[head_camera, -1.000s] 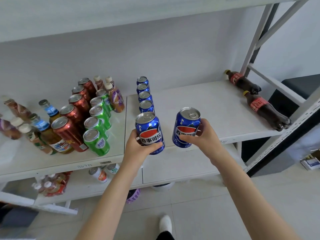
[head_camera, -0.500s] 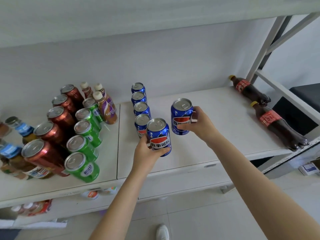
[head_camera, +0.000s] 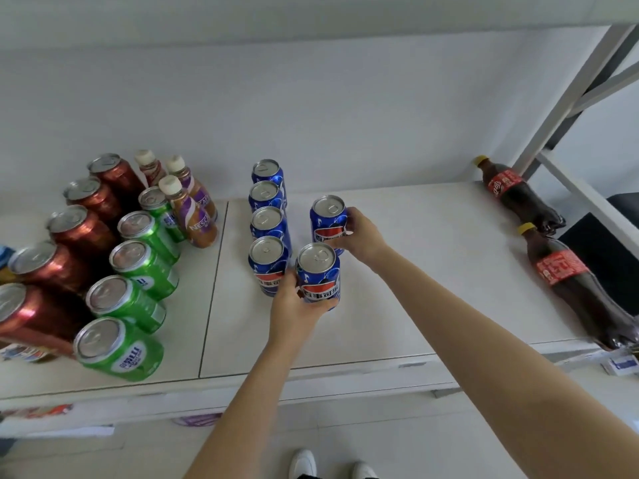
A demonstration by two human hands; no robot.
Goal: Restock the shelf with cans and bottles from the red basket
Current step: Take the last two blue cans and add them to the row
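Left hand (head_camera: 294, 305) fingers wrapped round near blue can (head_camera: 320, 274), upright, just right of the front can in row of four blue cans (head_camera: 268, 223). Right hand (head_camera: 363, 236) fingers curled on far blue can (head_camera: 328, 219) from its right side, upright, behind the near one. Can't tell if either can touches the shelf (head_camera: 432, 271). Green cans (head_camera: 145, 257) and red cans (head_camera: 79, 229) in rows at left, two cola bottles (head_camera: 518, 195) lying at far right
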